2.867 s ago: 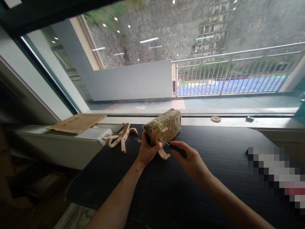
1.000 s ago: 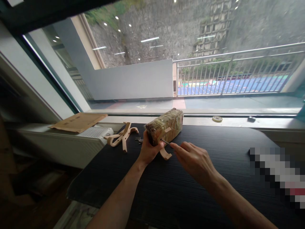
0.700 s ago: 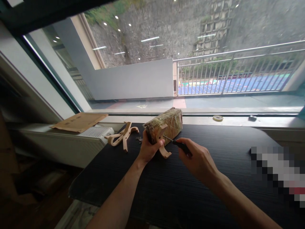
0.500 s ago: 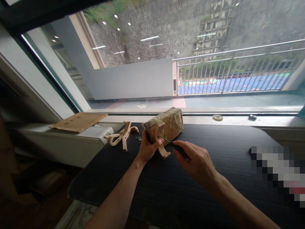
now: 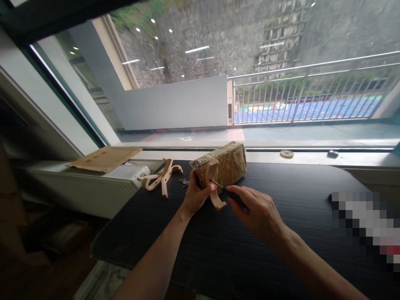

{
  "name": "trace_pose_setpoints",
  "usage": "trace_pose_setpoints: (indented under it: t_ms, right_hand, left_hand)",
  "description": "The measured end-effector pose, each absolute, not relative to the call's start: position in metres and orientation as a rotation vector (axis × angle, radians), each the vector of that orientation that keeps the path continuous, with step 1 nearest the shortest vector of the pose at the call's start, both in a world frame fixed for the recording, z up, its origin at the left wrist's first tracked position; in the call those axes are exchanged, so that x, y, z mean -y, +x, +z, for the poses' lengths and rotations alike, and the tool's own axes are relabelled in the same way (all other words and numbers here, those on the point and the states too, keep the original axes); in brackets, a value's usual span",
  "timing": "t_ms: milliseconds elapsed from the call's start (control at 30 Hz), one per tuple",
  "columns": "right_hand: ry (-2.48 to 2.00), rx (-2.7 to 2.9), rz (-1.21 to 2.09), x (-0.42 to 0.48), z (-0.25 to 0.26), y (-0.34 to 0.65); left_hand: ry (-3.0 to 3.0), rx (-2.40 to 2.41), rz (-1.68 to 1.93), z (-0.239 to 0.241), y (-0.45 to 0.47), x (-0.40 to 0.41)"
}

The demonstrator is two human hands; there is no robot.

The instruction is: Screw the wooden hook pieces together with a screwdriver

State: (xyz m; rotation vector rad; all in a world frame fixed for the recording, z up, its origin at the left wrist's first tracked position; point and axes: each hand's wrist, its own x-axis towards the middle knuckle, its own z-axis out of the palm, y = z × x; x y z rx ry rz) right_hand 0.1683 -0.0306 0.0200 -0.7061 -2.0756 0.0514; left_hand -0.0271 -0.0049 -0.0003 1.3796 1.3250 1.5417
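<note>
My left hand (image 5: 196, 198) is closed around a curved wooden hook (image 5: 212, 168), its thumb pressing on the front. Behind the hook is a brownish block (image 5: 233, 161) wrapped in clear plastic, tilted on the table; the left fingers go out of sight at its near end. A dark-handled screwdriver (image 5: 238, 198) is gripped in my right hand (image 5: 261, 208). Its metal shaft points left, with the tip at a hole in the hook; whether a screw sits there is hidden. To the left lie more curved wooden hooks (image 5: 166, 178) and several loose screws (image 5: 185, 182).
The black table (image 5: 300, 196) stands against a window sill (image 5: 262, 157) that holds a roll of tape (image 5: 286, 154) and a small dark object (image 5: 333, 153). On the left, a brown paper envelope (image 5: 104, 158) rests on a white radiator (image 5: 121, 187). A pixelated object (image 5: 365, 221) covers the right side.
The wrapped block has shifted slightly right, and the hook with my left hand has moved a little with it. The screwdriver stays at the hook's hole; my right hand is nearly in place.
</note>
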Motion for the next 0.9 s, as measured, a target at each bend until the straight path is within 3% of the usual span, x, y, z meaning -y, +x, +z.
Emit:
trace_pose_setpoints:
  t_ms: [433,800,900]
  right_hand:
    - [-0.747,2.215,-0.279,0.033,0.025,0.168]
    - [-0.975,2.033,0.286,0.037,0.021,0.163]
    - [-0.98,2.096,0.199,0.036,0.023,0.165]
  left_hand:
    - [1.441,-1.381,1.526,-0.007,-0.03,0.004]
    - [1.427,-1.372,1.551,0.003,-0.025,0.006]
    - [1.448,-1.391,1.56,0.001,-0.027,0.005]
